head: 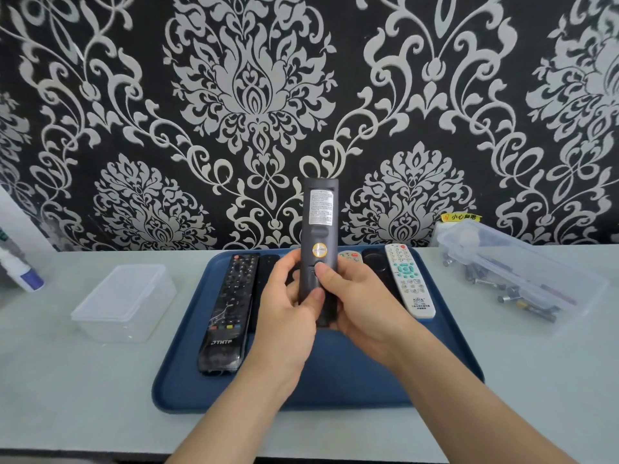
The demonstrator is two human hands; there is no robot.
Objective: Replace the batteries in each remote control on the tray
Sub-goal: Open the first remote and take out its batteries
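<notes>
I hold a dark grey remote (320,216) upright above the blue tray (335,370), its back facing me with a white label and a gold sticker. My left hand (284,306) grips its lower left side. My right hand (355,296) grips the lower right, thumb pressing on the battery cover. On the tray lie a black THTF remote (227,313) in plastic wrap at the left, a white remote (408,283) with teal buttons at the right, and other remotes partly hidden behind my hands.
A shut clear plastic box (124,299) stands left of the tray. An open clear box with batteries (512,279) sits at the right, its lid propped against the wall. A white and blue bottle (20,269) lies at the far left. The patterned wall is close behind.
</notes>
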